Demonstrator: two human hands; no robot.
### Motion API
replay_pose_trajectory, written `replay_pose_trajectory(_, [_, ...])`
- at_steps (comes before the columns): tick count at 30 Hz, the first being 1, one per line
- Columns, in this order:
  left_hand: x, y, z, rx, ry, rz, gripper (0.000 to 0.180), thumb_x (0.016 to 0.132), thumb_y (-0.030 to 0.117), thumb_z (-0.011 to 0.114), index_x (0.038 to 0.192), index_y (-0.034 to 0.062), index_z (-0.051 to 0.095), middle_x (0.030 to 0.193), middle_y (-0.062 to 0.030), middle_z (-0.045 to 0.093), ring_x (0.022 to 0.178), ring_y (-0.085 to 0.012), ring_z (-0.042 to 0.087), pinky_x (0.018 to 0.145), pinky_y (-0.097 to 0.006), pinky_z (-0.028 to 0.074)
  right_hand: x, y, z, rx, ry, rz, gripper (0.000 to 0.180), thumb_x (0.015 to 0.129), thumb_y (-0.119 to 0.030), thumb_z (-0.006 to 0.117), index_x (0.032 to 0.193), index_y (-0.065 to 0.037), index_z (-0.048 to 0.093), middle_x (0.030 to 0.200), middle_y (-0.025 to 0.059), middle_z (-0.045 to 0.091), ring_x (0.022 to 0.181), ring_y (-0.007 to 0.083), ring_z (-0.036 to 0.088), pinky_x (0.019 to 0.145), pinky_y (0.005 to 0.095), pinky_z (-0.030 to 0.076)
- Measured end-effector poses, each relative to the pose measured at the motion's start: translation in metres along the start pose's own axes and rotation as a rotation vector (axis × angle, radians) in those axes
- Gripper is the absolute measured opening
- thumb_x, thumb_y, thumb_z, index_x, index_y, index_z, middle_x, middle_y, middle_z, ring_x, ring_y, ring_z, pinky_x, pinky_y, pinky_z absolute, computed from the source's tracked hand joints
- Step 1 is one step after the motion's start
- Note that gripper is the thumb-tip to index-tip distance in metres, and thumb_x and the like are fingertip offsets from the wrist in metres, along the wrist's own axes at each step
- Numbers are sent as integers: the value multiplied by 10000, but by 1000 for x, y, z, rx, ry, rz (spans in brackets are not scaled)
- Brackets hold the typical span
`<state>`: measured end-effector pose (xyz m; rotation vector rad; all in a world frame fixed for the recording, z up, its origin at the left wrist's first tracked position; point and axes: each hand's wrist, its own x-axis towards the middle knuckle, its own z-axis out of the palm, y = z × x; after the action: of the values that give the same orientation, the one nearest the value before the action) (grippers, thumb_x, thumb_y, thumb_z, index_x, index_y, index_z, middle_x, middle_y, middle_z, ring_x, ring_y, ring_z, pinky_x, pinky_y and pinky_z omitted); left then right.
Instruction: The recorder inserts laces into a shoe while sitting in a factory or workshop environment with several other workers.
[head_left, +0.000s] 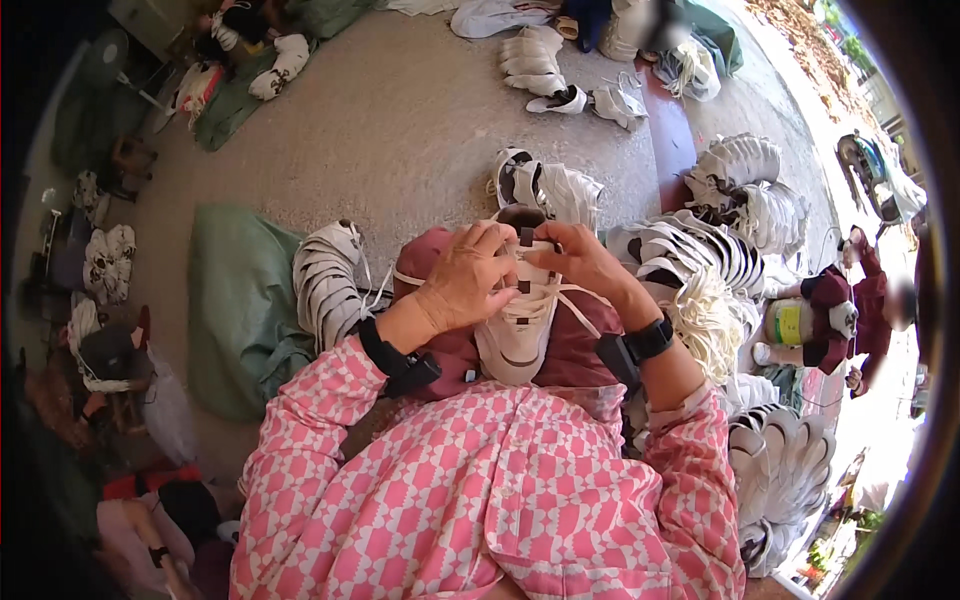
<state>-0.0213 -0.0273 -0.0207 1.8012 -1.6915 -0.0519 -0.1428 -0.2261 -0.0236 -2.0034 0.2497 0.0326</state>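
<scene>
A cream-white shoe upper with dark lace loops lies on my lap, its toe end toward me. My left hand is closed on the upper's left eyelet edge, fingertips bent in near the tongue. Across from it my right hand pinches the right eyelet edge close to the dark collar. A white shoelace crosses the lower loops, and a loose end trails out to the right beneath my right wrist. My fingers cover the upper lace holes, so whether they also pinch the lace is hidden.
Nested shoe uppers stand left of my knees, more uppers lie ahead. On the right are further stacks and a bundle of loose white laces. Green cloth covers the floor at left. A person in dark red sits far right.
</scene>
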Motion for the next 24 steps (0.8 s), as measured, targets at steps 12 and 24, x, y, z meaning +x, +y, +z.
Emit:
replay_pose_trajectory(12, [-18, -13, -73, 547, 195, -74, 81, 842, 93, 658, 825, 22, 622, 1245, -103, 553, 1230, -325, 485, 1017, -445, 394, 3, 6, -13, -63, -58, -59, 342, 913, -324, 652, 1052, -13, 641, 799, 183, 628, 709, 265, 592, 657, 383, 453])
replay_pose_trajectory(24, [-62, -60, -129, 380, 128, -396, 279, 774, 100, 732, 1035, 96, 633, 1114, -104, 629, 1058, -315, 590, 909, -427, 458, 9, 12, -6, -111, -26, -101, 327, 900, -315, 658, 1052, -26, 644, 901, 175, 656, 849, 326, 607, 807, 401, 453])
